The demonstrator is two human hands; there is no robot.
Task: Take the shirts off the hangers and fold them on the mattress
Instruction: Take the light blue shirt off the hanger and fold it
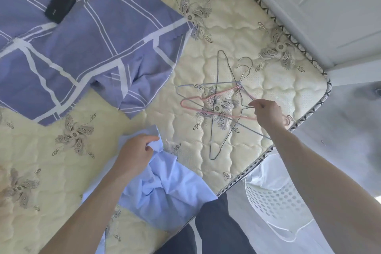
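A crumpled light blue shirt (165, 187) lies at the near edge of the cream quilted mattress (237, 27). My left hand (134, 156) grips a bunch of its fabric near the top. Several wire hangers lie crossed near the mattress corner: a dark one (217, 80) standing lengthwise, a grey one (206, 85) and a pink one (198, 97). My right hand (268, 113) pinches the wire of a hanger at its hook end, just above the pile.
A purple sheet with white stripes (82, 47) covers the far left of the mattress, with a black device and cord (59, 5) on it. A white perforated laundry basket (278, 198) holding white cloth stands by the bed at lower right. A white cabinet (329, 6) stands beyond the mattress.
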